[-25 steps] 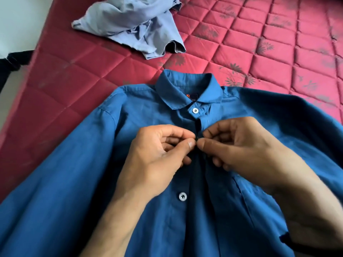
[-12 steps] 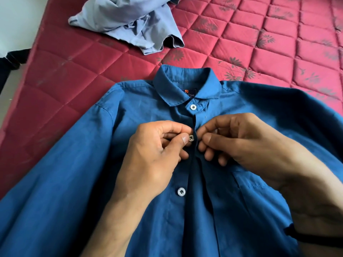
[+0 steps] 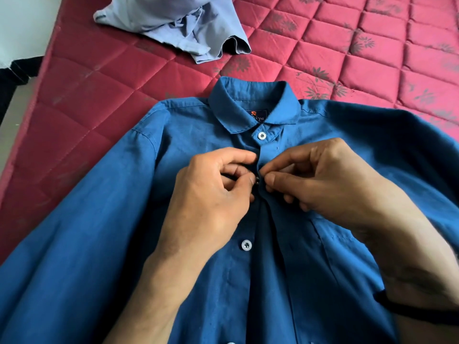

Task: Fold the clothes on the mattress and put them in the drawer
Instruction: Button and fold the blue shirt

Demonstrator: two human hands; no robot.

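the dark blue shirt (image 3: 248,281) lies face up on the red mattress (image 3: 104,90), collar to the far side. one second ago the two thumbs were pressed together over the second button and hid it. half a second ago the button showed between them, and now only its edge shows in the narrow gap, so it seems to be going through its hole. the left hand (image 3: 211,194) pinches the button side of the front. the right hand (image 3: 320,177) pinches the other edge just beside it. the collar button (image 3: 261,135) is closed and the third button (image 3: 246,245) lies free. i judge that folding has not started. a pale blue garment (image 3: 178,23) waits crumpled at the far left.
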